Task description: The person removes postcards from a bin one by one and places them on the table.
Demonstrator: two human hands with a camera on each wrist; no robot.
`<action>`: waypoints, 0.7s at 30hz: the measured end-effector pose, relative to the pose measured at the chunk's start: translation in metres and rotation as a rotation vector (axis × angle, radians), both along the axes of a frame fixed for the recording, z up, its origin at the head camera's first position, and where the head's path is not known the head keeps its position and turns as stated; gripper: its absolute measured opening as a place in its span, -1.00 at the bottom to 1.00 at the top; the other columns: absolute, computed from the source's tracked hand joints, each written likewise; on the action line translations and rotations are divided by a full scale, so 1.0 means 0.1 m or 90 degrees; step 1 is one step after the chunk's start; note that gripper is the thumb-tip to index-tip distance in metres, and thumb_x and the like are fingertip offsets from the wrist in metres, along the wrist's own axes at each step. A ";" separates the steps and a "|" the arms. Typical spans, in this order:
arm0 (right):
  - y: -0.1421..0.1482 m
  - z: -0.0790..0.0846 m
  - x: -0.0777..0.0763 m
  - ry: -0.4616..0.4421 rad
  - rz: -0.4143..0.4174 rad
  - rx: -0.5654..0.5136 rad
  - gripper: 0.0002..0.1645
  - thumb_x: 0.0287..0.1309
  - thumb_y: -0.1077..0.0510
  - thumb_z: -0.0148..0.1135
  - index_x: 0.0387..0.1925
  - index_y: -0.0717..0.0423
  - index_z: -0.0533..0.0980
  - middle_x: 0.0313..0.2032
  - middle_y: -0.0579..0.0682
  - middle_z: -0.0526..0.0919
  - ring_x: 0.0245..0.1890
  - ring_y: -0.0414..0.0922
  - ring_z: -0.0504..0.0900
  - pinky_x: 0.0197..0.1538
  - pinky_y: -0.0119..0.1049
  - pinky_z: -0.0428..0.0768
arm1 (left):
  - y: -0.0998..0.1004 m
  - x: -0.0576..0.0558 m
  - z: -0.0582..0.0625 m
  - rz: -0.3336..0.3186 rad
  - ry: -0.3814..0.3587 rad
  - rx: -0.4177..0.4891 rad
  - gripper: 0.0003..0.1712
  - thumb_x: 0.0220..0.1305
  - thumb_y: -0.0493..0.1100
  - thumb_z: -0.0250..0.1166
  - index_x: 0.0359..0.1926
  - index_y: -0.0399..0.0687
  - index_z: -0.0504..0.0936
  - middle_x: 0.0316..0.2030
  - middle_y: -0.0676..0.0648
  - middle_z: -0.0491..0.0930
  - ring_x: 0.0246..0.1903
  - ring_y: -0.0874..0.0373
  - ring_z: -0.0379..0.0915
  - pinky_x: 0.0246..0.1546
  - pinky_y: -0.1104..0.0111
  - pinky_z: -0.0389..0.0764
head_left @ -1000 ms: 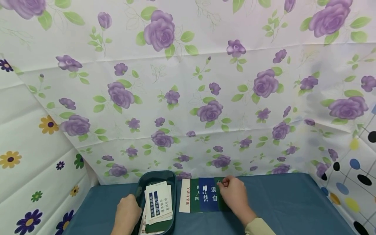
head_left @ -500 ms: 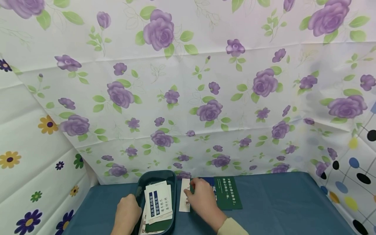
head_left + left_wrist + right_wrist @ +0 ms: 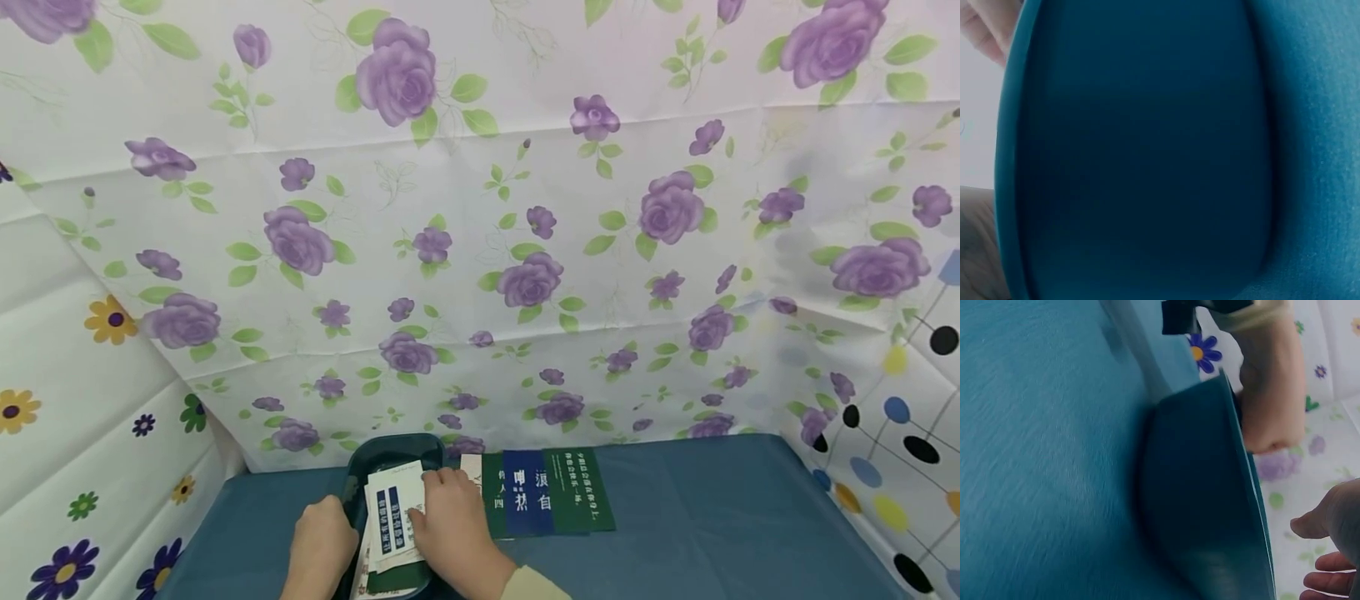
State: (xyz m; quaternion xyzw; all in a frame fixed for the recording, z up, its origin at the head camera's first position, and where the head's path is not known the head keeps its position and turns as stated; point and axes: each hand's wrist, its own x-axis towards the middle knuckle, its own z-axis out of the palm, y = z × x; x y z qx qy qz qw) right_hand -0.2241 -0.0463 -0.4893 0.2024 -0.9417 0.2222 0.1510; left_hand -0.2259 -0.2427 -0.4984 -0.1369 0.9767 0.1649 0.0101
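Observation:
A dark teal plastic tray [image 3: 396, 446] holds a loose stack of printed cards [image 3: 395, 500], white ones on top. My left hand [image 3: 322, 542] grips the tray's left rim, its fingers curled over the edge. Over the tray's right side is my right hand [image 3: 453, 529], covering part of the cards and rim. In the right wrist view its thumb and fingers [image 3: 1329, 583] are spread apart with nothing between them. Right of the tray, an overlapping row of cards [image 3: 528, 493], beige, green and blue, lies on the table. The left wrist view is mostly filled by the tray's outer wall [image 3: 1147, 150].
A blue-teal cloth [image 3: 697, 508] covers the table. Behind it rises a white sheet with purple roses [image 3: 528, 279]. Patterned sheets also close off the left side, with flowers [image 3: 75, 567], and the right side, with coloured dots [image 3: 921, 450].
My right hand has moved left from the right end of the card row, across the row, to above the tray. The left hand stays on the rim. The view has shifted slightly.

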 end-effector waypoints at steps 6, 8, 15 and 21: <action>-0.18 -0.04 -0.01 -0.049 0.051 0.049 -0.51 0.07 -0.12 0.26 -0.10 0.15 0.50 -0.26 -0.02 0.51 -0.24 -0.13 0.51 -0.18 -0.29 0.49 | -0.04 -0.01 -0.02 -0.003 0.000 0.004 -0.89 -0.04 -0.34 0.25 -0.47 -0.30 0.49 -0.58 -0.19 0.46 -0.57 -0.07 0.48 -0.62 0.15 0.46; -0.21 -0.05 0.00 -0.079 0.053 0.050 -0.51 0.07 -0.12 0.26 -0.12 0.16 0.50 -0.28 -0.03 0.50 -0.26 -0.13 0.51 -0.22 -0.29 0.50 | -0.03 -0.01 -0.03 -0.004 -0.003 0.004 -0.88 -0.05 -0.34 0.26 -0.45 -0.32 0.49 -0.58 -0.19 0.46 -0.56 -0.07 0.48 -0.61 0.15 0.47; -0.37 0.01 0.01 -0.164 0.036 0.063 -0.49 0.09 -0.16 0.23 -0.10 0.15 0.49 -0.33 -0.03 0.48 -0.35 -0.15 0.52 -0.30 -0.31 0.52 | -0.03 0.00 0.01 -0.010 0.000 -0.002 -0.89 -0.05 -0.33 0.26 -0.46 -0.33 0.53 -0.57 -0.20 0.49 -0.54 -0.11 0.49 -0.59 0.12 0.48; -0.52 -0.06 -0.01 -0.194 -0.019 0.130 -0.32 0.10 -0.23 0.19 -0.04 0.30 0.45 -0.26 0.12 0.52 -0.38 -0.06 0.56 -0.40 -0.29 0.55 | -0.02 0.00 0.03 -0.011 -0.009 0.000 -0.87 -0.05 -0.32 0.26 -0.45 -0.32 0.50 -0.57 -0.19 0.48 -0.54 -0.11 0.49 -0.57 0.12 0.49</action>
